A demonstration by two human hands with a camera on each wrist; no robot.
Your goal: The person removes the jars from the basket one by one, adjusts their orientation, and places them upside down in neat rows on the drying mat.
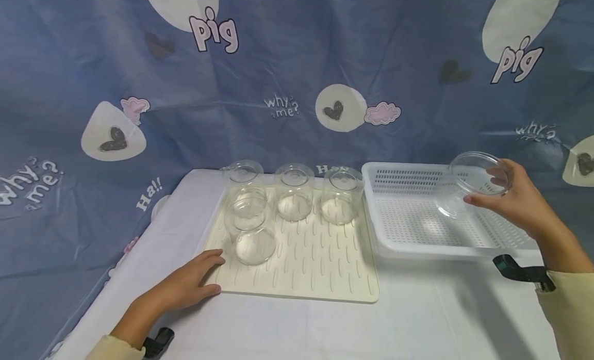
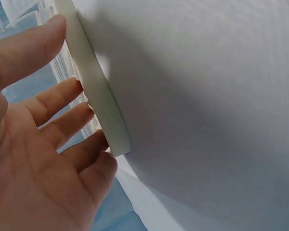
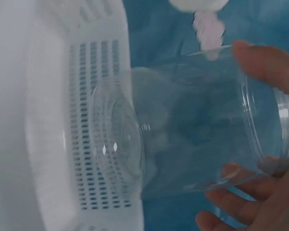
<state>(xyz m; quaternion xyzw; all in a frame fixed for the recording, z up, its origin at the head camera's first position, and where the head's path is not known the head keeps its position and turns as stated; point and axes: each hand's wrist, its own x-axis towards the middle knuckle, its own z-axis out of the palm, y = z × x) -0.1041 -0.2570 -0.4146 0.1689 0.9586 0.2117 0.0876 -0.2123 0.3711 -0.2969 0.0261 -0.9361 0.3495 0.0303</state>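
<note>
My right hand (image 1: 524,200) grips a clear plastic jar (image 1: 452,195) near its rim, thumb on one side and fingers on the other. The jar is tilted over the white basket (image 1: 394,249), and its round base points down toward it. In the right wrist view the thumb (image 3: 265,62) lies along the jar's wall. My left hand (image 1: 185,282) lies at the front left corner of a cream ridged mat (image 1: 320,267). Its fingertips touch the mat's edge in the left wrist view, fingers loosely extended.
Several more clear jars stand on the mat: a back row with a left jar (image 1: 243,182), a middle jar (image 1: 294,192) and a right jar (image 1: 342,195), plus a front jar (image 1: 250,231) near my left hand. A patterned blue cloth (image 1: 297,55) hangs behind the white table (image 1: 297,329).
</note>
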